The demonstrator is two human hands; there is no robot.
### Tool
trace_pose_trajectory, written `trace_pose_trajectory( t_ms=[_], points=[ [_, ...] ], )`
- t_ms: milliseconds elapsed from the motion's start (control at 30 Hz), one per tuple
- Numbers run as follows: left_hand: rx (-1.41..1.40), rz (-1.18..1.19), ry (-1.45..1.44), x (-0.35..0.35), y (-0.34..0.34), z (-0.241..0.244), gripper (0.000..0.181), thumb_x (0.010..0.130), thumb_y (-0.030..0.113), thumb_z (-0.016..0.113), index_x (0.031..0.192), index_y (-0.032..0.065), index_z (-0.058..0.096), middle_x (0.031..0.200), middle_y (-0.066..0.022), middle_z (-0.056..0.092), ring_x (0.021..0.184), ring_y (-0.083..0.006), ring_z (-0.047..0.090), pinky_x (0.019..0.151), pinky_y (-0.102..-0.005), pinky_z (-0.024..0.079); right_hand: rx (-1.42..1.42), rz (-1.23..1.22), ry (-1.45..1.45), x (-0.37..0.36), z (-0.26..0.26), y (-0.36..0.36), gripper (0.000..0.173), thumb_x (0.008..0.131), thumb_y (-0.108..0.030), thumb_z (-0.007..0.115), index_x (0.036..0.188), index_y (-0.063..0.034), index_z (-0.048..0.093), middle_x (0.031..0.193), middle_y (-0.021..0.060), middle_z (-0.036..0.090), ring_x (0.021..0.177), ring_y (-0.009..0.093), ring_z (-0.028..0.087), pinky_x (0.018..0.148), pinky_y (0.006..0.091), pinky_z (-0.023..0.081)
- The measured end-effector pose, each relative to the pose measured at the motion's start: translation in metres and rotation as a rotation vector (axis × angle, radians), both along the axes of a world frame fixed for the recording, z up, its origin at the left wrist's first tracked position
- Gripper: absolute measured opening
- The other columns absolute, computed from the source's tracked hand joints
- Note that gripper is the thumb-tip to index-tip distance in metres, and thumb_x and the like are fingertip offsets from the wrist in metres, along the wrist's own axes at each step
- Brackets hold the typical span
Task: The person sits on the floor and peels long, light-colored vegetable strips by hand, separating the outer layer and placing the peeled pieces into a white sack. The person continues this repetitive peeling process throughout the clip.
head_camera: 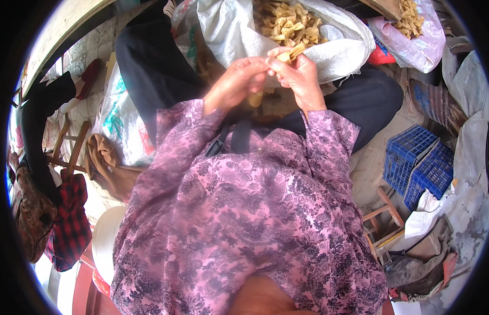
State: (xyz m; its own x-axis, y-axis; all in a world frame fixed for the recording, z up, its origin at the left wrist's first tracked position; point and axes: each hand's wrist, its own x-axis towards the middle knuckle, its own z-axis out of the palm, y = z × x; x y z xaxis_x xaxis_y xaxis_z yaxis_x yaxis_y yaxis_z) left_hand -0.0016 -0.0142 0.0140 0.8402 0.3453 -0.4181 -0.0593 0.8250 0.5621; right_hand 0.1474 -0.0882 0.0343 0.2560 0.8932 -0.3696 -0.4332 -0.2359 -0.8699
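In front of me my right hand (297, 76) is closed around a folded, tan piece of dried plant material (291, 54), which sticks up between thumb and fingers. My left hand (244, 80) meets it, its thumb and fingertips pinched at my right fingertips; whether they grip a part of the piece cannot be told. Just beyond the hands, an open white woven sack (335, 55) holds many similar tan knotted or folded pieces (293, 23). Another yellowish piece (255, 98) shows below my left hand.
A second sack (425, 51) with like pieces lies at the upper right, beside a wooden board (384, 8). Blue plastic baskets (412, 157) and a small wooden stool (386, 216) are at the right. Another person's dark-clothed leg (35, 118) and a wooden frame (71, 145) are at the left.
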Motion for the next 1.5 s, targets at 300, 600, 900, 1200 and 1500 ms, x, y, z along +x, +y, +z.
trace_pose_trajectory(
  t_ms=[300,600,900,1200,1500],
  points=[
    [0.278,0.024,0.138,-0.004,-0.006,0.003,0.021,0.091,0.023,0.057,0.087,0.0034,0.06,0.061,0.0066,0.045,0.053,-0.0027,0.035,0.051,-0.0188,0.031,-0.166,-0.247,0.154,-0.003,0.004,0.0,0.012,0.079,-0.009,0.068,0.073,-0.004,0.058,0.055,-0.0059,0.045,0.042,0.001,0.034,0.039,0.0185,0.024],
    [0.943,0.017,0.303,0.007,-0.005,0.009,0.014,0.088,0.013,0.06,0.092,0.0001,0.062,0.072,0.0043,0.053,0.067,-0.004,0.043,0.059,-0.0204,0.038,-0.056,-0.065,-0.968,0.009,0.005,-0.009,0.023,0.082,-0.024,0.068,0.08,-0.0011,0.065,0.061,-0.0013,0.057,0.052,0.006,0.049,0.047,0.0202,0.038],
    [0.387,-0.028,0.172,0.002,-0.008,0.007,0.02,0.091,0.024,0.056,0.088,0.0049,0.061,0.062,0.0071,0.043,0.055,-0.0028,0.034,0.05,-0.0185,0.028,-0.145,-0.125,-0.158,0.013,0.009,-0.017,0.031,0.087,-0.025,0.063,0.063,-0.0045,0.06,0.052,-0.002,0.049,0.042,0.004,0.04,0.041,0.0214,0.029],
    [-0.242,-0.03,-0.113,-0.005,-0.013,0.008,0.019,0.092,0.022,0.053,0.084,0.005,0.052,0.061,0.0082,0.033,0.05,-0.0019,0.025,0.046,-0.0177,0.025,-0.077,-0.237,0.161,0.008,0.023,-0.023,0.03,0.09,-0.026,0.058,0.066,-0.0075,0.055,0.055,-0.0029,0.047,0.043,0.002,0.036,0.04,0.0179,0.026],
    [-0.298,-0.025,-0.077,-0.006,-0.01,0.004,0.009,0.09,0.013,0.053,0.088,0.0041,0.054,0.062,0.0068,0.037,0.05,-0.0021,0.029,0.046,-0.0176,0.029,-0.069,-0.085,0.211,-0.008,0.012,-0.019,0.013,0.083,-0.009,0.063,0.091,-0.001,0.058,0.063,-0.0032,0.048,0.048,0.002,0.038,0.042,0.0182,0.028]
  ],
)
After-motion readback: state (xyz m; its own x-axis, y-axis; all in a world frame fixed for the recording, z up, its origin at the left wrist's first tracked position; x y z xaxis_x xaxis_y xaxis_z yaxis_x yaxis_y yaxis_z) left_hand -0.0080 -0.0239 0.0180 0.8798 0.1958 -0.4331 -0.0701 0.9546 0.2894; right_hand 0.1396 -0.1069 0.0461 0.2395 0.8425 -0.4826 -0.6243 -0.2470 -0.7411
